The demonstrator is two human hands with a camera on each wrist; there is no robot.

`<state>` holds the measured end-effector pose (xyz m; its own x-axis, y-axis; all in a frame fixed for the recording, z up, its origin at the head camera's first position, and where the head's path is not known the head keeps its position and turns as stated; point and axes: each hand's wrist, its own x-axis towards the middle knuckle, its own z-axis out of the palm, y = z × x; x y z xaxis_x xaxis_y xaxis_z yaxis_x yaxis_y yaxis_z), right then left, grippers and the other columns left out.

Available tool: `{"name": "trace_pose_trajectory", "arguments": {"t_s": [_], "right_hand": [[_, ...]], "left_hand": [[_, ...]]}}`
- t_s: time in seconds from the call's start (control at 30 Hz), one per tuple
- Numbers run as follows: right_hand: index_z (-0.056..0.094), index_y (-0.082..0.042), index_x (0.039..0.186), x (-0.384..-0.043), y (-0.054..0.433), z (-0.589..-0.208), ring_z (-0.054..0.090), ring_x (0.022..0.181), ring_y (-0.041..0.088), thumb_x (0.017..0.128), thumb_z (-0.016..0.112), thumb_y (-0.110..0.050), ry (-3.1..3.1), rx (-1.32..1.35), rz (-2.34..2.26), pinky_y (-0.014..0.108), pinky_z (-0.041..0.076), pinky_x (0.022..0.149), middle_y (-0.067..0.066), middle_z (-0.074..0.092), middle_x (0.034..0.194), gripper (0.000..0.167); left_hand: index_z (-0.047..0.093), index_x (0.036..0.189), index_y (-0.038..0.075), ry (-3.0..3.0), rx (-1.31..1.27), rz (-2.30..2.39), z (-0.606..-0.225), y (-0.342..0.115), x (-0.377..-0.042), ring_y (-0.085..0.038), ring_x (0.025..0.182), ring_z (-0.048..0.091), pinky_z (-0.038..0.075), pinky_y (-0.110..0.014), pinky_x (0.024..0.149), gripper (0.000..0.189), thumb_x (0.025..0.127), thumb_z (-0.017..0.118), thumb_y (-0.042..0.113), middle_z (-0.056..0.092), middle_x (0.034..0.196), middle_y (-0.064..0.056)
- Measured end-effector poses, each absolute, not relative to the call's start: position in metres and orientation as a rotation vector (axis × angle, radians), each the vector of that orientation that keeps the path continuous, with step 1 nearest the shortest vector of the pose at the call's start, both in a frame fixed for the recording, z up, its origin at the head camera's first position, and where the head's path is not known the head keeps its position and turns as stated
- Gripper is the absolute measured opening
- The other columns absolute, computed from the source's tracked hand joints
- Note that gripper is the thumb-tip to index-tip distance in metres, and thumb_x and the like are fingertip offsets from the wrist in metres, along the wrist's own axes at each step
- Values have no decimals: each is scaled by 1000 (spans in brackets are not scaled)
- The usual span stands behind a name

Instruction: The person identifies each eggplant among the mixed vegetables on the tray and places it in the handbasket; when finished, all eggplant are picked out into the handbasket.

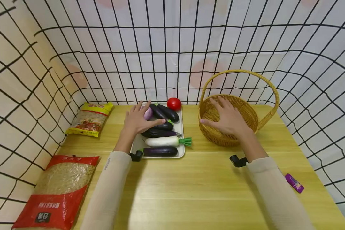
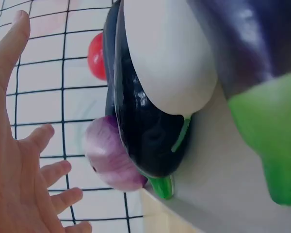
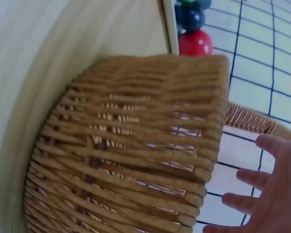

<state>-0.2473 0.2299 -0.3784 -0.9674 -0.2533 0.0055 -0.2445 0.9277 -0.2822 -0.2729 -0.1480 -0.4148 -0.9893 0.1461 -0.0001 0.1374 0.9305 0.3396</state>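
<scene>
My left hand (image 1: pixel 138 119) hovers with fingers spread over the left side of a white tray (image 1: pixel 137 145). On the tray lie several dark eggplants (image 1: pixel 161 151), a white radish (image 1: pixel 162 141) with green tops, a purple onion (image 2: pixel 111 153) and a red tomato (image 1: pixel 174 103) at the far corner. In the left wrist view the fingers stand apart from the vegetables. My right hand (image 1: pixel 228 118), fingers also spread and holding nothing, is above a wicker basket (image 1: pixel 215 135) with a tall arched handle (image 1: pixel 241 71). The right wrist view shows that hand beside the basket's woven rim (image 3: pixel 211 145).
A yellow food packet (image 1: pixel 89 119) lies at the back left, and a larger red bag of grain-like food (image 1: pixel 60 191) nearer the front left. A small purple packet (image 1: pixel 294 183) sits at the right. Black wire mesh (image 1: pixel 172 51) borders the table's back and sides.
</scene>
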Motion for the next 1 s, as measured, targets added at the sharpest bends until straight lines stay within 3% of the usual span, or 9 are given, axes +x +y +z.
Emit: {"name": "trace_pose_trajectory", "arguments": {"t_s": [0.23,0.37,0.53,0.73,0.83,1.0], "right_hand": [[13,-38,166,-228,219,-385,28,152,46,83,51,-86,3072,-404,-606,76,33,108,7,14,174,103],[20,-39,164,-216,207,-393,33,151,43,83,55,-85,3051,-434,-706,75,35,107,4,19,172,100],[35,-36,160,-198,192,-401,40,146,38,85,64,-75,3014,-530,-896,70,39,108,3,34,165,89],[53,-24,150,-181,172,-418,53,133,33,91,72,-55,2930,-688,-1136,59,45,107,3,54,147,69],[58,-20,145,-176,162,-426,60,122,32,91,76,-46,2870,-737,-1214,54,51,101,2,61,137,62],[62,-13,139,-170,147,-434,66,108,31,91,78,-38,2749,-785,-1295,50,56,93,10,66,130,57]], "left_hand": [[13,166,39,3014,179,764,-419,-163,-261,-50,154,18,32,-76,109,114,73,54,92,12,174,-10],[10,166,38,2997,145,816,-426,-174,-254,-55,151,21,33,-76,108,112,77,55,89,14,173,-13],[6,167,29,2929,134,923,-432,-186,-245,-51,150,28,32,-71,113,110,84,57,80,19,170,-22],[12,166,6,2814,146,1012,-438,-199,-241,-49,142,42,33,-60,118,97,95,62,50,28,164,-31],[18,164,2,2773,123,1038,-443,-203,-241,-48,141,45,36,-57,117,88,95,61,35,36,160,-31],[27,162,0,2775,127,1041,-451,-208,-242,-46,138,47,38,-57,115,80,91,57,24,48,152,-31]]}}
